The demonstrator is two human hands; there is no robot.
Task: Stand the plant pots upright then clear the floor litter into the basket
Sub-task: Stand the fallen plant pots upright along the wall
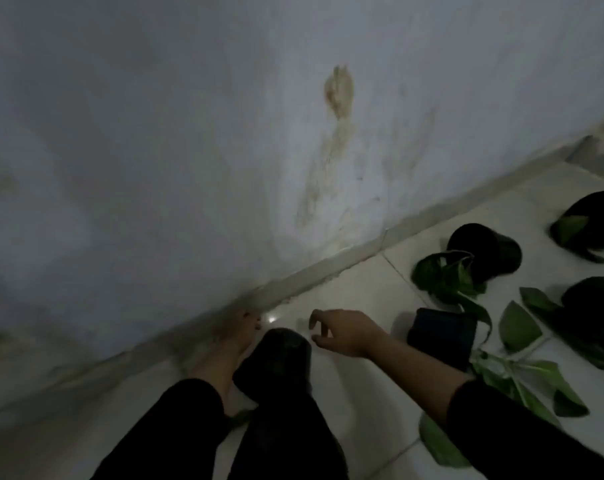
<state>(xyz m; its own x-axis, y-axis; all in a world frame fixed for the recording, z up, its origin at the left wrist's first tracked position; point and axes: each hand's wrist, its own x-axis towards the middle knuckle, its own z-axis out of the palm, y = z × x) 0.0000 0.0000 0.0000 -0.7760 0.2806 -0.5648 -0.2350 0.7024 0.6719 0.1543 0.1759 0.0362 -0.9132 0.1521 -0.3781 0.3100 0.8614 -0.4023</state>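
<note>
Five black pots lie tipped along the wall. My left hand [240, 329] rests behind the nearest pot [276, 362]; whether it grips, I cannot tell. My right hand [342, 332] hovers open, just right. Probably light, thin plastic; I'd clasp its sides.

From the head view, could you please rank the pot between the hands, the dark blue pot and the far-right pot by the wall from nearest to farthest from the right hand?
1. Pot between the hands, just left of the right hand.
2. Dark blue pot, on its right.
3. Far-right pot, near the wall.
</note>
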